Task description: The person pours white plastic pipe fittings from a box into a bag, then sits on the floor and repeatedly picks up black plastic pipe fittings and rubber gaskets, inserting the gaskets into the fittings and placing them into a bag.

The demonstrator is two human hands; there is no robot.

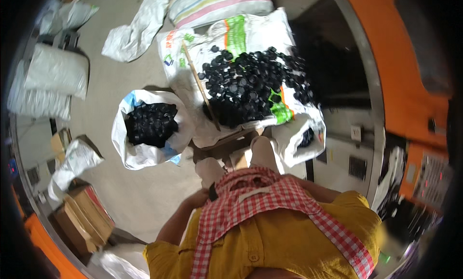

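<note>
My left hand (198,198) is at the left side of my red-and-white checked apron (226,202), its fingers curled in. A small black piece (212,192) shows right at its fingertips; what it is I cannot make out. On the other side, my right hand (288,178) lies against the apron's edge, with its fingers hidden by the cloth. In front of my knees a pile of black plastic caps (246,86) is spread over a flattened white woven sack (193,69). A thin wooden stick (197,78) lies at the pile's left side.
Left of my knees stands an open white sack (120,139) filled with black parts (152,124). Another open white sack (289,151) is by my right knee. A full striped sack (222,6) lies beyond the pile. Cardboard boxes (89,216) are at left, an orange machine (376,37) at right.
</note>
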